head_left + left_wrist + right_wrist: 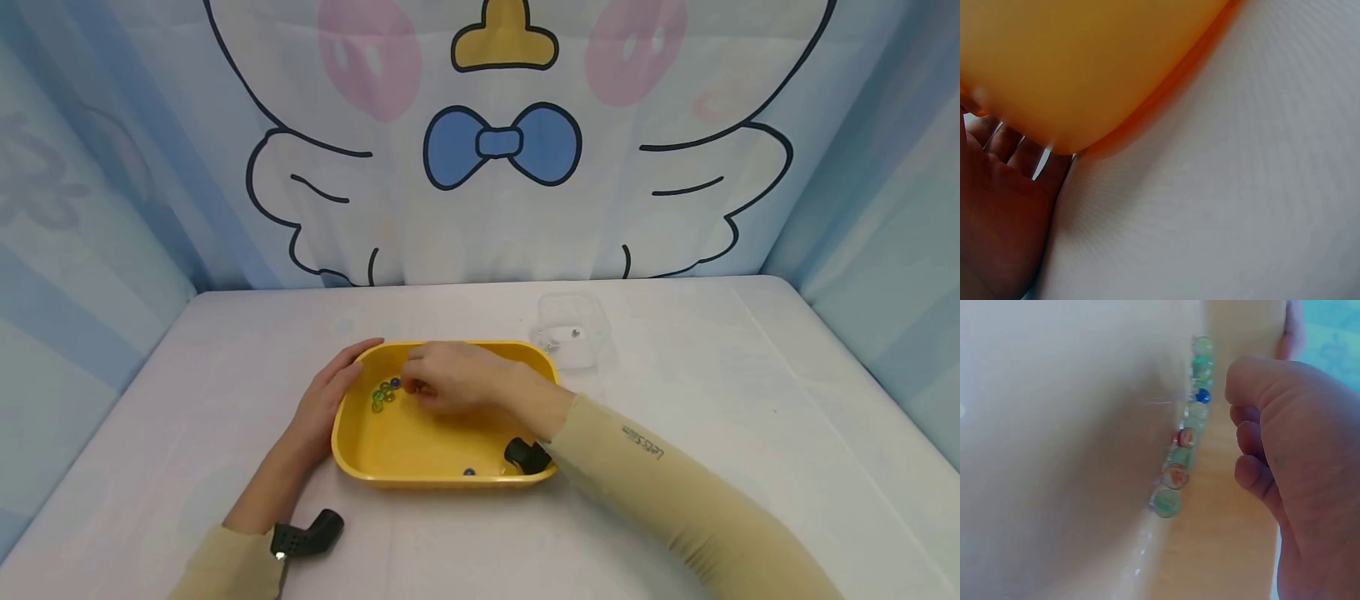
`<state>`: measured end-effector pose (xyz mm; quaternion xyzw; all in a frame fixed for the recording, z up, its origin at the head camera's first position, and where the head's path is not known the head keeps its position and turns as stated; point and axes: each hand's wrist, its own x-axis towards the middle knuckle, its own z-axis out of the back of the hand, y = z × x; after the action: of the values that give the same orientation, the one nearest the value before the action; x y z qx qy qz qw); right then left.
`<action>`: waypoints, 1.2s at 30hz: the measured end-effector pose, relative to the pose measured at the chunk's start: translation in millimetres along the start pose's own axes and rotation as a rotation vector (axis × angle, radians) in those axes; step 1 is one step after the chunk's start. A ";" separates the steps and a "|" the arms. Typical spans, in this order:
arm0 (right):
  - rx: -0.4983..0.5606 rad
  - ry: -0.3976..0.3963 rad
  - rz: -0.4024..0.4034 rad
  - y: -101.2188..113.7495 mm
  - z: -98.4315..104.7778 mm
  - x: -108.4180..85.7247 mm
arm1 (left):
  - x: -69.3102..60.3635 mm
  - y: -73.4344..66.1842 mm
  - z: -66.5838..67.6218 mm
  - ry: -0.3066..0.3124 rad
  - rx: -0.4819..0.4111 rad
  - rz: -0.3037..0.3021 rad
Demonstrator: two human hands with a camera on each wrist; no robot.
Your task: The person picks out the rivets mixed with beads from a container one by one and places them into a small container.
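A shallow yellow tray (pixel 420 454) lies on the table. At its left corner my left hand (pixel 318 408) holds the rim, thumb by the edge and fingers along the outer wall. The left wrist view shows that hand (pixel 1007 219) against the tray's outside (pixel 1097 69). My right hand (pixel 453 377) is inside the tray with curled fingers; whether the fingertips pinch anything is hidden. Several glass marbles (pixel 378 396) lie just left of it. In the right wrist view, a row of marbles (pixel 1176 476) lies along the tray wall, apart from the visible fingers (pixel 1250 472).
A blue marble (pixel 468 472) lies by the tray's near wall. Behind the tray's far right corner stands a clear plastic container (pixel 592 333) with small bits in it. Black wrist cameras (pixel 307 535) sit on both arms. A printed curtain (pixel 502 233) hangs behind the white table (pixel 720 375).
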<state>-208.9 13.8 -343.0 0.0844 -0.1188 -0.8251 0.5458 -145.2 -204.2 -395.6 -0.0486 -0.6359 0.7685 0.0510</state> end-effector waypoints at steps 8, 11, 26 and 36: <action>0.033 -0.140 0.032 -2.4 6.4 -7.5 | 1.4 1.1 0.4 -0.003 -0.001 -0.007; 0.051 -0.183 0.041 -3.5 7.6 -10.0 | 1.5 1.0 0.6 -0.004 -0.001 -0.009; 0.101 -0.386 0.022 -9.3 11.0 -25.2 | 1.1 -0.9 -0.1 -0.012 0.024 0.010; 0.151 -0.493 0.048 -14.6 13.4 -30.0 | 0.6 -1.2 0.4 -0.014 0.017 0.013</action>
<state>-213.7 48.4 -334.0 -0.0816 -0.3114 -0.7965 0.5118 -145.8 -204.3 -394.4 -0.0467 -0.6296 0.7744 0.0420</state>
